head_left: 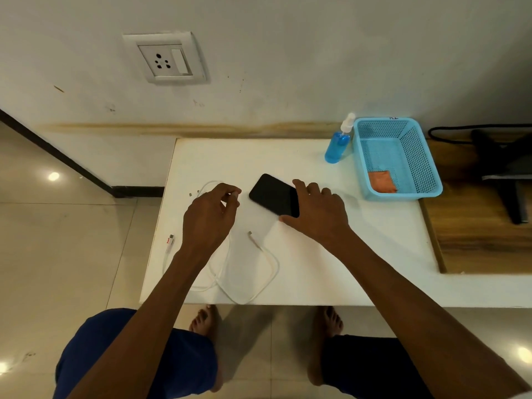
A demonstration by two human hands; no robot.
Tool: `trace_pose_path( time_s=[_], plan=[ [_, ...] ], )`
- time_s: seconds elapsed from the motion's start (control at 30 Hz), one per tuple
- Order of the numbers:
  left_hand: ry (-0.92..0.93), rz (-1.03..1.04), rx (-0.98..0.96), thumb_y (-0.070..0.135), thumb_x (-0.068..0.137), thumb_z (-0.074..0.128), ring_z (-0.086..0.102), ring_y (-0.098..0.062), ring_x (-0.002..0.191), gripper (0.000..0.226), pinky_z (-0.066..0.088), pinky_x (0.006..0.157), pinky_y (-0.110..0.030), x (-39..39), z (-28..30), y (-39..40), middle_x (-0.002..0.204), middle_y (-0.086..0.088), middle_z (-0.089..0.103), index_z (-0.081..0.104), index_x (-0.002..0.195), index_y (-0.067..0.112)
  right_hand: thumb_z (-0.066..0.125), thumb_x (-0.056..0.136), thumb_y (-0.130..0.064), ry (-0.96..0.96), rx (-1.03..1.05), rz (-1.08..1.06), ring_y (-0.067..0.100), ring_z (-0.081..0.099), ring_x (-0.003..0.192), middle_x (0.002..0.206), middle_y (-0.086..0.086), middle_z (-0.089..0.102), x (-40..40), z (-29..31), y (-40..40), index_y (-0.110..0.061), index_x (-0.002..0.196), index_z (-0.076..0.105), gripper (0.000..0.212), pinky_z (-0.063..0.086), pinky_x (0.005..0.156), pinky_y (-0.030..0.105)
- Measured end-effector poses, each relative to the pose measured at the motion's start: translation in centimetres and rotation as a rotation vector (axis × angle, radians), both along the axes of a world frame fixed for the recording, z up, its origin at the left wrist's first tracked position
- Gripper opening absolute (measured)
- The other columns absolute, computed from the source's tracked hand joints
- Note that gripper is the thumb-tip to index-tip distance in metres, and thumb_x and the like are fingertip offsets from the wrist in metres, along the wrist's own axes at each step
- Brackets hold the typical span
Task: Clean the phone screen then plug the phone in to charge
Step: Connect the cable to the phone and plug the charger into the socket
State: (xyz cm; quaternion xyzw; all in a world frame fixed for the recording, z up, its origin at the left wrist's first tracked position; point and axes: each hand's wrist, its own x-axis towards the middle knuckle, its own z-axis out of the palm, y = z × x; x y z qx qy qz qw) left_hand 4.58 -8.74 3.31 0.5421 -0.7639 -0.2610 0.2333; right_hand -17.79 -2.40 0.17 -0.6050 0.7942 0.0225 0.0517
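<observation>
Hands work at a white table [331,272] set against a wall. The right hand [316,210] is spread open over the near right end of a dark phone [272,194], which lies face up and slanted near the table's middle, fingers touching its edges without yet closing on it. The left hand [210,214] is curled near the table's left edge, fingertips pinched together; what it pinches, perhaps part of the white charging cable [259,286], cannot be told. The cable loops loosely toward the table's front edge, one small plug [250,234] lying free just in front of the phone, the other end [170,240] at the left edge. A blue spray bottle [338,145] and a blue basket [431,180] holding an orange cloth [381,182] stand at the far right corner. A wall socket [165,59] sits above the table's far left corner. Judged from the scene, the phone is stiff, smooth, slippery and breakable, best taken by its long side edges, clear of the glass; the cable is light and limp, best held at the plug's moulded collar.
</observation>
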Motion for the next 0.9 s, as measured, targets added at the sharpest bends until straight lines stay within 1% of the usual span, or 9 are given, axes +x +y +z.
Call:
trace_pose_path(
  time_s=[0.23,0.37,0.53,0.6,0.63,0.7,0.77,0.8,0.9],
  plan=[
    [0.024,0.046,0.027,0.028,0.099,0.053,0.066,-0.010,0.075,0.017,0.052,0.073,-0.032,1.0,0.2,-0.7,0.089,0.012,0.074,0.066,0.108,0.024,0.061,0.080,-0.068,-0.074,0.037,0.046,0.029,0.058,0.099,0.123,0.006,0.052,2.0,0.1,-0.1,-0.021,0.145,0.028,0.087,0.040,0.068,0.035],
    [0.036,0.099,0.033,0.031,0.099,0.051,0.065,-0.003,0.067,0.016,0.054,0.067,-0.031,2.3,0.4,-1.1,0.085,0.015,0.073,0.065,0.105,0.029,0.058,0.081,-0.069,-0.078,-0.009,0.021,0.028,0.057,0.092,0.122,0.008,0.051,3.7,-0.3,-0.3,-0.017,0.143,0.030,0.086,0.039,0.062,0.034],
    [0.034,0.142,0.013,0.032,0.098,0.051,0.061,0.003,0.060,0.015,0.041,0.055,-0.023,4.6,0.5,-1.2,0.081,0.017,0.072,0.065,0.102,0.030,0.054,0.083,-0.072,-0.110,-0.002,0.001,0.028,0.056,0.096,0.122,0.009,0.051,4.7,0.3,-1.6,-0.015,0.141,0.033,0.084,0.047,0.069,0.038],
    [0.033,0.163,0.012,0.033,0.099,0.051,0.058,0.005,0.057,0.016,0.039,0.055,-0.023,5.8,0.7,-1.3,0.082,0.015,0.073,0.066,0.103,0.028,0.053,0.085,-0.072,-0.056,-0.067,0.035,0.027,0.057,0.094,0.117,0.008,0.053,4.6,1.1,-2.0,-0.016,0.135,0.042,0.075,0.050,0.073,0.039],
    [0.032,0.179,0.010,0.034,0.099,0.051,0.058,0.005,0.055,0.017,0.040,0.056,-0.023,6.4,0.8,-1.5,0.083,0.014,0.073,0.066,0.103,0.027,0.053,0.087,-0.069,-0.050,-0.121,0.077,0.026,0.057,0.091,0.112,0.006,0.055,4.7,1.6,-2.2,-0.018,0.128,0.049,0.065,0.050,0.073,0.039],
    [0.041,0.208,0.008,0.035,0.099,0.050,0.059,0.003,0.056,0.018,0.045,0.058,-0.025,7.5,1.1,-1.6,0.083,0.013,0.073,0.065,0.104,0.027,0.055,0.090,-0.061,-0.129,-0.152,0.176,0.021,0.058,0.084,0.097,-0.003,0.056,4.9,2.2,-2.2,-0.025,0.103,0.058,0.038,0.046,0.067,0.035],
    [0.052,0.230,0.015,0.034,0.099,0.050,0.063,-0.002,0.063,0.019,0.051,0.061,-0.028,8.5,1.4,-1.7,0.083,0.013,0.073,0.066,0.105,0.026,0.057,0.091,-0.058,-0.258,-0.039,0.216,0.015,0.057,0.076,0.081,-0.014,0.050,5.7,2.2,-1.8,-0.032,0.085,0.057,0.027,0.038,0.065,0.031],
    [0.048,0.237,0.018,0.033,0.099,0.050,0.065,-0.004,0.066,0.019,0.052,0.063,-0.028,8.9,1.5,-1.7,0.083,0.013,0.073,0.066,0.105,0.026,0.057,0.090,-0.058,-0.293,0.017,0.231,0.012,0.055,0.074,0.077,-0.016,0.048,6.2,2.0,-1.3,-0.034,0.083,0.056,0.025,0.036,0.065,0.029],
    [0.011,0.257,0.012,0.032,0.098,0.051,0.065,-0.005,0.071,0.019,0.050,0.065,-0.024,10.6,1.6,-1.9,0.083,0.014,0.072,0.067,0.105,0.026,0.057,0.090,-0.059,-0.295,0.058,0.266,0.010,0.059,0.077,0.079,-0.017,0.049,7.4,1.4,0.0,-0.036,0.093,0.058,0.023,0.034,0.063,0.026]
  ],
)
